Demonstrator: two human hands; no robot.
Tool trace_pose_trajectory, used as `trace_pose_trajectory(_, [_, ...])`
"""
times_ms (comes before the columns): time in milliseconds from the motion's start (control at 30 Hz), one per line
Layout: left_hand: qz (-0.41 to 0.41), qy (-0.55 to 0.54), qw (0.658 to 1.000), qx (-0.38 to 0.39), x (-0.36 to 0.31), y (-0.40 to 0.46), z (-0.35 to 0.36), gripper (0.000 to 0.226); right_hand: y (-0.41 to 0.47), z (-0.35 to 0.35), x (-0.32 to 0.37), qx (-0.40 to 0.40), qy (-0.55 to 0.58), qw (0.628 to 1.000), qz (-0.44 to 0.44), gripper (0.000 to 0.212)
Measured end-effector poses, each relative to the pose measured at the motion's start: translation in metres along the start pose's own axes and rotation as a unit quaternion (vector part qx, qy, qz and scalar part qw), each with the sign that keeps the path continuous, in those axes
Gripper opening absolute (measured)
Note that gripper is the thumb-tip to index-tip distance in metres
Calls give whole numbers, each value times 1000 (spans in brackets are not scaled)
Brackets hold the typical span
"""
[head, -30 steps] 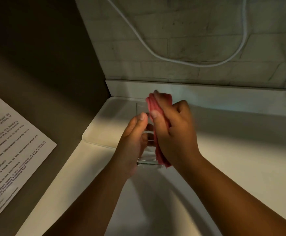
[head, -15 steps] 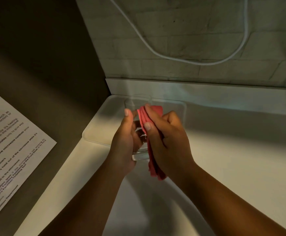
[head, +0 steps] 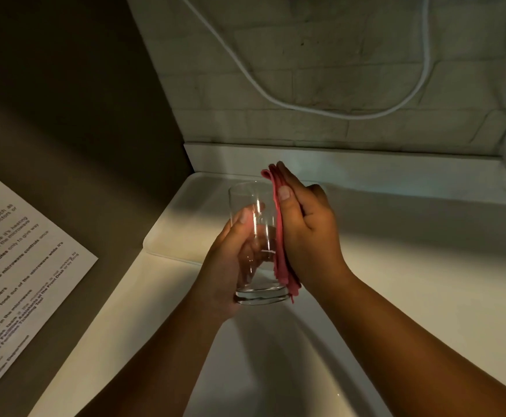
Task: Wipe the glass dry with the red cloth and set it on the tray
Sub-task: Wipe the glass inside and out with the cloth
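Left hand (head: 230,266), as I see it from the head camera, sits just left of frame centre, its fingers curled around the lower half of the glass (head: 256,242) with the thumb lying up the near side. It grips the glass upright, base toward the bottom of the frame and open rim toward the top, held in the air above the white counter (head: 411,281).

Moving right, I see the red cloth (head: 280,236) as a folded strip running down the right wall of the glass from above the rim to the base, sandwiched between glass and palm. My right hand (head: 305,233), right of centre, lies flat against that cloth with fingers straight and pressed together, thumb alongside, pushing it onto the glass.

Behind the hands, in the middle of the frame against the backsplash, I can make out the pale tray (head: 185,230), its near-left corner lit; the glass is in front of it and not resting on it.

At the far left edge a printed notice (head: 20,266) lies on the dark surface. Across the upper right a white cable (head: 321,109) sags along the brick wall.
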State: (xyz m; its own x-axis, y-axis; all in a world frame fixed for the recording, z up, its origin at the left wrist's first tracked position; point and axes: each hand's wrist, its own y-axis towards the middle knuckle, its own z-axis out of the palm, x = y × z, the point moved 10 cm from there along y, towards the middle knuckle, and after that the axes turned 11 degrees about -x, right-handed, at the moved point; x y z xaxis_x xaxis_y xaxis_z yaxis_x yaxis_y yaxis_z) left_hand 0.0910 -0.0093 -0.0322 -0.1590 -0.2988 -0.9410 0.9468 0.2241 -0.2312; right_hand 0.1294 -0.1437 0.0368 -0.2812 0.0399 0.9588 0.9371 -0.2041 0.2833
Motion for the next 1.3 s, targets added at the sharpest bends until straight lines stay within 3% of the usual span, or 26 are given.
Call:
trace_pose_trajectory(100, [-19, -77, 996, 31, -4, 0, 7, 69, -6, 3, -27, 27, 97, 983, 152, 23])
trace_pose_trajectory(167, [-34, -115, 990, 68, -10, -2, 14, 86, -17, 1, -46, 30, 202, 937, 282, 27])
trace_pose_trajectory(267, [-41, -136, 986, 88, -13, 1, 13, 84, -25, -9, -59, 14, 267, 897, 352, 28])
trace_pose_trajectory(400, [-13, -108, 992, 64, -14, 7, 5, 81, -25, -24, -54, 3, 248, 920, 303, 28])
trace_pose_trajectory(567, [6, -58, 998, 5, -15, 13, 1, 78, -25, -21, -5, 40, 40, 998, 32, 33])
trace_pose_trajectory(667, [-22, -46, 999, 14, -4, 11, 3, 58, -40, -2, 33, 58, -86, 978, -179, 40])
trace_pose_trajectory(767, [-33, -58, 997, 25, -1, 7, 4, 56, -42, 6, 49, 31, -182, 944, -273, 40])
trace_pose_trajectory(833, [-38, -69, 997, 24, -4, 3, 6, 51, -31, 5, 47, 20, -160, 957, -241, 37])
trace_pose_trajectory(933, [-13, -55, 998, 21, -6, -3, 6, 83, -6, 3, 28, 22, -23, 998, -52, 37])
trace_pose_trajectory(1033, [11, -26, 999, 35, -12, -7, 8, 90, 6, 0, 13, 9, 45, 997, 55, 25])
trace_pose_trajectory(1200, [50, 22, 999, 2, -22, 7, -2, 63, 0, -9, -5, -13, 93, 989, 111, 28])
trace_pose_trajectory(1300, [44, 47, 998, -7, -26, 8, 1, 57, 1, -18, 0, -34, 67, 995, 65, 33])
